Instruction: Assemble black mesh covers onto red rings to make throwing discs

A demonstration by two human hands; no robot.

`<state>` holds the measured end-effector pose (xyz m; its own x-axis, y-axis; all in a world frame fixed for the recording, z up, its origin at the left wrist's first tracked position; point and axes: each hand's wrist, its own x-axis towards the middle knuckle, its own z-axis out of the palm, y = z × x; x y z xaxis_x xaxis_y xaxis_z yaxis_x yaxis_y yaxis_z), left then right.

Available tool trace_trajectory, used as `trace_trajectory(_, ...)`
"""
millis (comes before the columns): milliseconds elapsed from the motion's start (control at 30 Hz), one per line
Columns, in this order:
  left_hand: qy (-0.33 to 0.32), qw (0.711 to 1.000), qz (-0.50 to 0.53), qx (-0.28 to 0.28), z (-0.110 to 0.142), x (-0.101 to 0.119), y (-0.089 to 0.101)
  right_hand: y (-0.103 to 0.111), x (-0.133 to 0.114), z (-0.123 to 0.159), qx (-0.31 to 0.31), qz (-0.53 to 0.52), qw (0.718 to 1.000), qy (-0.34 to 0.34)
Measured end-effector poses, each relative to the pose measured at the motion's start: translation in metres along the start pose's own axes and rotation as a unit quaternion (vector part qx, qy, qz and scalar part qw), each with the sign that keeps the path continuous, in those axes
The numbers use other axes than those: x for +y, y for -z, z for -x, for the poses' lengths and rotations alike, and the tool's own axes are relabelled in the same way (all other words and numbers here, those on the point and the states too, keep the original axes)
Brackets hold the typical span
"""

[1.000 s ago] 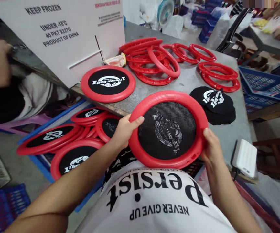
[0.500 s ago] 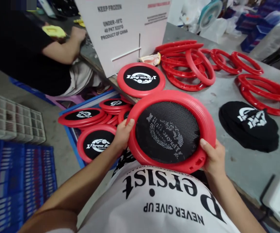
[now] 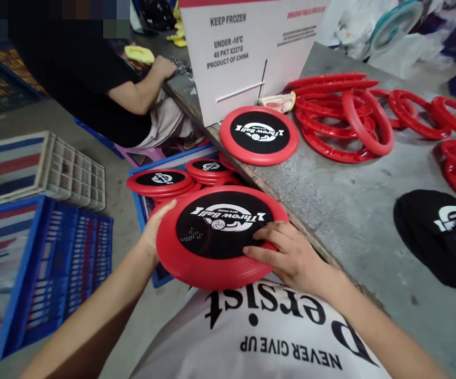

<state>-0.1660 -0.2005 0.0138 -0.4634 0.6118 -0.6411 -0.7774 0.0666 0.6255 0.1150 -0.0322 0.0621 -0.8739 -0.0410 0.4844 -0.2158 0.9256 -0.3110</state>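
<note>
A red throwing disc (image 3: 208,271) with a black mesh centre and a white "Throw Ball" print lies tilted before my waist. My left hand (image 3: 157,229) grips its left rim, with most of the fingers hidden beneath. My right hand (image 3: 291,250) rests over the right rim, its spread fingertips touching the black mesh. Beyond it, a finished-looking disc (image 3: 259,152) lies on the grey table edge. Several similar discs (image 3: 157,181) are piled in a blue crate (image 3: 160,276) below the table, partly covered by the held disc.
Loose red rings (image 3: 330,150) are heaped on the grey table (image 3: 354,226). Black printed fabric pieces (image 3: 425,237) lie at the right. A white carton (image 3: 247,84) stands behind. At the left are a seated co-worker (image 3: 133,97), a white crate (image 3: 78,173) and blue crates (image 3: 89,263).
The held disc has turned over, showing its printed face instead of its underside, and moved left over the crate. My right hand has shifted onto its top. The view has swung left.
</note>
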Motion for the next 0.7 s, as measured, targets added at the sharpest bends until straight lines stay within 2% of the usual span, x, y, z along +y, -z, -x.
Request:
trace_trajectory(100, 0.078, 0.997, 0.011, 0.023, -0.008, 0.004, 0.012, -0.005, 0.008, 0.006, -0.025, -0.004, 0.999, -0.041)
trace_trajectory(167, 0.07, 0.996, 0.019, 0.05, -0.017, 0.007, 0.017, -0.006, 0.012, 0.014, -0.051, 0.005, 0.996, -0.069)
trace_trajectory(233, 0.032, 0.997, 0.024, 0.07, -0.025, 0.01, 0.022, -0.007, 0.018, 0.024, -0.067, 0.01, 0.993, -0.095)
trace_trajectory(400, -0.095, 0.991, 0.033, 0.091, -0.045, 0.013, 0.041, -0.007, 0.032, 0.062, -0.058, 0.013, 0.986, -0.158)
trace_trajectory(567, -0.153, 0.974, 0.086, 0.145, -0.064, 0.011, 0.062, -0.001, 0.044, 0.094, -0.06, 0.03, 0.975, -0.21)
trace_trajectory(700, -0.185, 0.954, 0.143, 0.185, -0.086, 0.017, 0.067, -0.001, 0.046, 0.109, -0.042, 0.041, 0.971, -0.233)
